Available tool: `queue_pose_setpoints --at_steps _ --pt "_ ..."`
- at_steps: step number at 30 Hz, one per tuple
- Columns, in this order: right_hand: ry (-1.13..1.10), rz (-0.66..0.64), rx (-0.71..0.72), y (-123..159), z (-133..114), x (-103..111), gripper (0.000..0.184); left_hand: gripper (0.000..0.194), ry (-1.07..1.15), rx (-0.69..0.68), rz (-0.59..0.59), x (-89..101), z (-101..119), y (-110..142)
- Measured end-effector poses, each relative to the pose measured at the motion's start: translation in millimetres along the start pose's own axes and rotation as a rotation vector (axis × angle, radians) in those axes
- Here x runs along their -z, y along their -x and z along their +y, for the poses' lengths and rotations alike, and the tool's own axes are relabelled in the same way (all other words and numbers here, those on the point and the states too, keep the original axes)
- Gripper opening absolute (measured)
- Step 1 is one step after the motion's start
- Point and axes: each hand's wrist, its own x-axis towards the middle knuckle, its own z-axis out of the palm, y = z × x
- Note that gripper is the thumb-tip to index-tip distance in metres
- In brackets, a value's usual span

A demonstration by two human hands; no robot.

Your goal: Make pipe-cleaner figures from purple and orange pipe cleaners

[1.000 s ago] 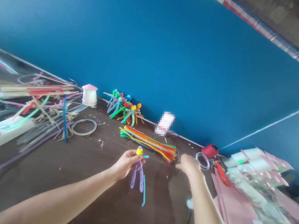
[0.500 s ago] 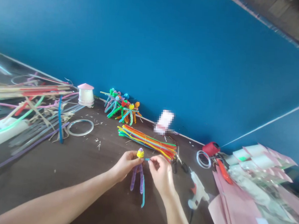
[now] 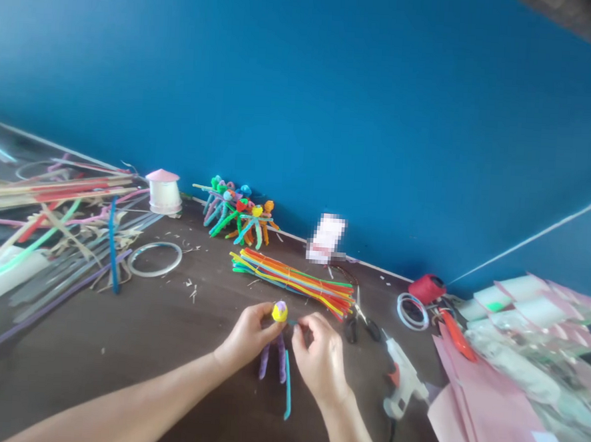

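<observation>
Left hand (image 3: 253, 330) grips figure (image 3: 282, 351) | long axis near-vertical in view, yellow head (image 3: 280, 312) up, purple legs (image 3: 264, 366) down | right hand (image 3: 320, 352) pinches blue stem (image 3: 292, 323) at its side, above desk (image 3: 143, 328)

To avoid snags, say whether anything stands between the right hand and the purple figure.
Nothing visible does. The left hand holds the figure; the right hand is beside it, pinching its short blue stem. The bundle lies beyond both.
</observation>
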Motion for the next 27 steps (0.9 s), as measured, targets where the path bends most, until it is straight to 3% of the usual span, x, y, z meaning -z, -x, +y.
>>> queue_pose_setpoints --at_steps 4,9,15,17,19,22,27 --pt "-0.176 0.023 -0.107 2.6 1.3 -5.5 0.010 0.015 -0.235 -0.099 0.035 0.1 -0.6 2.8" --pt "-0.406 -0.049 -0.310 3.8 0.5 -7.4 0.011 0.016 -0.481 -0.219 0.060 0.5 0.6 5.4" --pt "-0.659 -0.082 -0.454 1.9 0.4 -9.2 0.016 0.008 -0.469 -0.398 -0.006 2.4 9.2 8.2" --pt "-0.724 -0.105 -0.483 1.6 3.1 -10.0 0.018 0.010 -0.383 -0.301 -0.010 2.8 9.3 5.5" --pt "-0.739 -0.166 -0.459 1.9 6.9 -10.1 0.017 0.014 -0.211 -0.078 -0.030 3.5 7.3 0.4" --pt "-0.573 -0.147 -0.293 3.0 11.9 -9.0 0.011 0.022 0.117 0.248 -0.083 5.1 3.2 -8.4" --pt "-0.147 -0.001 0.060 3.5 12.2 -6.5 0.017 0.025 0.233 0.333 -0.108 7.9 2.9 -13.3"
